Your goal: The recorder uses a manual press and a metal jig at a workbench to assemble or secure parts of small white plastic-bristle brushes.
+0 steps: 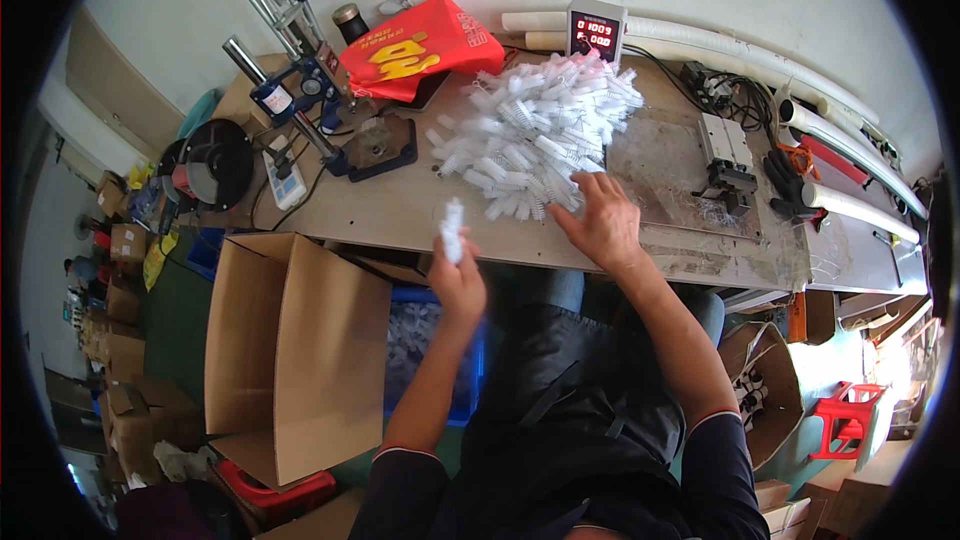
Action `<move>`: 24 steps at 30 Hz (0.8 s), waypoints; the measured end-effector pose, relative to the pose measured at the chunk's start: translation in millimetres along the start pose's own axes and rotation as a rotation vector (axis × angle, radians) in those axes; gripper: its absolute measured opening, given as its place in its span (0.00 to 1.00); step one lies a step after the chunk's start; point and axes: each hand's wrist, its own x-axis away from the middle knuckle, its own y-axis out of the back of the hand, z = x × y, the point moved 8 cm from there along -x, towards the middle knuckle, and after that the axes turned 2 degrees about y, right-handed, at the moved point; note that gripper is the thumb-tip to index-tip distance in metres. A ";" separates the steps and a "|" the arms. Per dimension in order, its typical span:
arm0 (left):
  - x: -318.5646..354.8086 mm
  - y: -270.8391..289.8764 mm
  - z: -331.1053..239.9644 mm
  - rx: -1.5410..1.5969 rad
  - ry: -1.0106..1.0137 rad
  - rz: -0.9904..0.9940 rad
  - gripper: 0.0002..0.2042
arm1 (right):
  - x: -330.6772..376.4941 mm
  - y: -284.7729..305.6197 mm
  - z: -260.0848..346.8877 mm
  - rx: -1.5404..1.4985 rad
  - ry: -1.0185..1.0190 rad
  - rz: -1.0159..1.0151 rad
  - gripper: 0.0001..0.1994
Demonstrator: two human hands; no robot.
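With the left hand [458, 280] closed round what look like several brushes [453, 228], the open right hand [603, 220] should rake few from the pile [540, 130].

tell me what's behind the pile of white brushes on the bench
Behind the pile of white brushes stand a small counter box with red digits, white tubes along the wall and a red bag. The pile hides the bench surface beneath it.
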 end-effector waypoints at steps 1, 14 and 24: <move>-7.0 8.2 -0.3 0.005 -0.035 -0.043 0.08 | -5.1 -6.4 7.3 0.029 -0.008 0.058 0.22; -47.8 -78.9 -73.5 -0.063 -0.511 -0.010 0.15 | -15.9 -32.2 -15.8 0.080 -0.056 0.117 0.08; -33.9 -90.7 -100.1 -0.164 -0.721 -0.010 0.18 | 7.7 26.2 -76.4 -0.387 -0.396 0.044 0.07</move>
